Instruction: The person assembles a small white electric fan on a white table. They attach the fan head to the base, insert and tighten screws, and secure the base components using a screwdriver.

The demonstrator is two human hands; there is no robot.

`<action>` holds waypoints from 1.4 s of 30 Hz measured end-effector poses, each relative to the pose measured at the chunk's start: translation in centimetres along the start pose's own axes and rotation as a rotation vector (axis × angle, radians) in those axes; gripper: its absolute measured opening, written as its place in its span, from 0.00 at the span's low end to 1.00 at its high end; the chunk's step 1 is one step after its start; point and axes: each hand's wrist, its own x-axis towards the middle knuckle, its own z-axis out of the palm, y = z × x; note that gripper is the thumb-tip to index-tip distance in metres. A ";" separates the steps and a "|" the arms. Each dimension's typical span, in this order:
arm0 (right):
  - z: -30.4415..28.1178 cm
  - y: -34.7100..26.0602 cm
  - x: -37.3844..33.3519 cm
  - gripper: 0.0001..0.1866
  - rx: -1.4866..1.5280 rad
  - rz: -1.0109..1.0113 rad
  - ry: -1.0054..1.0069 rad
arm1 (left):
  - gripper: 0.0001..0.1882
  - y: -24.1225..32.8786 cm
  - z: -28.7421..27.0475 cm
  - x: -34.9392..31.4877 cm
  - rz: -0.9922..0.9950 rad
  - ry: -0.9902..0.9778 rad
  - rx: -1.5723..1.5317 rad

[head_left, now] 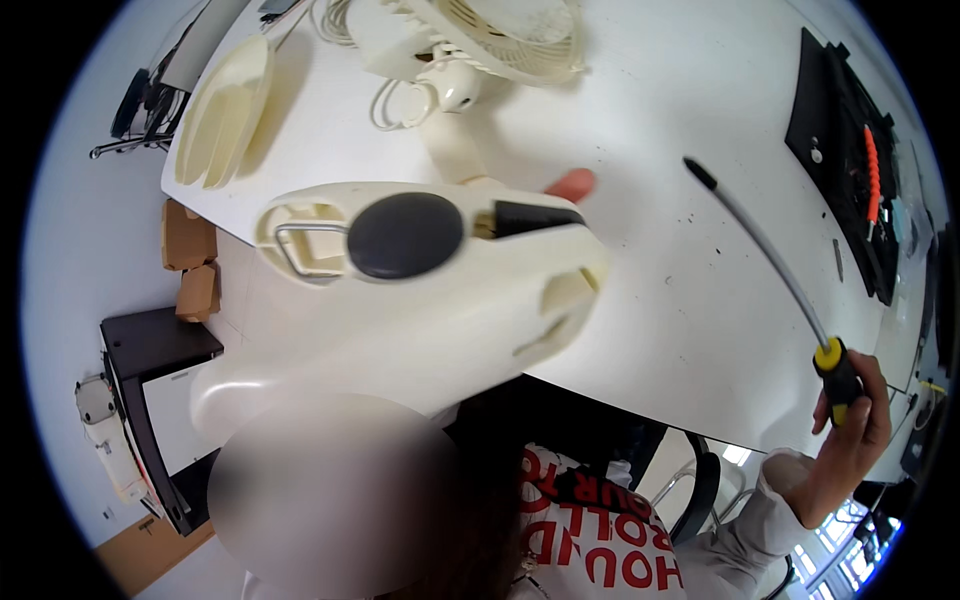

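Note:
A large cream plastic housing (400,310) is raised above the table close to me, tilted, its near end blurred. On its upper side are a black oval pad (405,236), a bent metal wire loop in a recess (310,245) and a black insert (537,217). My left hand (572,185) holds it from behind; only a fingertip shows past its far edge. At the right, my right hand (858,405) is closed round the black and yellow handle of a long screwdriver (770,250). Its dark tip points up and left, apart from the housing.
On the white table (640,300) a cream fan with a round grille (520,40) lies at the far side. A cream plastic shell (230,115) is at the far left. A black tool case (850,160) lies open at the right, with an orange-red coiled piece (872,175). Cardboard boxes (188,235) stand beyond the left edge.

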 end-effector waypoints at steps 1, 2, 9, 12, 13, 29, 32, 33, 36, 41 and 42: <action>0.1 0.5 -0.1 0.21 -0.008 0.002 0.004 | 0.34 0.1 -0.5 -0.2 0.041 -0.059 0.055; 0.3 1.0 -0.3 0.20 -0.021 0.026 -0.031 | 0.34 0.2 -1.1 -0.2 0.085 -0.098 0.090; 6.4 1.3 -1.3 0.24 0.377 0.169 -0.004 | 0.29 -4.2 0.4 1.8 0.325 -0.008 0.109; 8.4 1.6 -1.6 0.25 0.462 0.218 0.116 | 0.27 -1.1 -2.3 1.8 0.048 -0.258 0.235; 8.7 1.6 -1.5 0.25 0.499 0.219 0.123 | 0.27 -1.1 -1.7 1.4 0.051 -0.208 0.268; 9.9 1.2 -1.2 0.20 0.200 0.053 0.200 | 0.16 0.0 1.8 -3.3 -0.033 -0.208 0.340; 9.9 1.5 -1.4 0.19 0.135 0.015 0.197 | 0.18 0.2 1.6 -3.9 -0.078 -0.193 0.358; 10.1 1.3 -1.3 0.18 0.073 0.006 0.207 | 0.19 0.3 1.4 -4.2 -0.088 -0.191 0.364; 10.3 0.9 -1.6 0.16 -0.080 -0.072 0.202 | 0.24 -0.4 0.0 -6.2 0.081 -0.131 0.435; 10.2 1.1 -2.9 0.16 -0.213 -0.126 0.178 | 0.29 0.5 -1.5 -10.6 0.030 0.020 0.398; 10.1 1.1 -3.2 0.16 -0.240 -0.127 0.167 | 0.30 0.6 -1.5 -11.3 0.029 0.027 0.419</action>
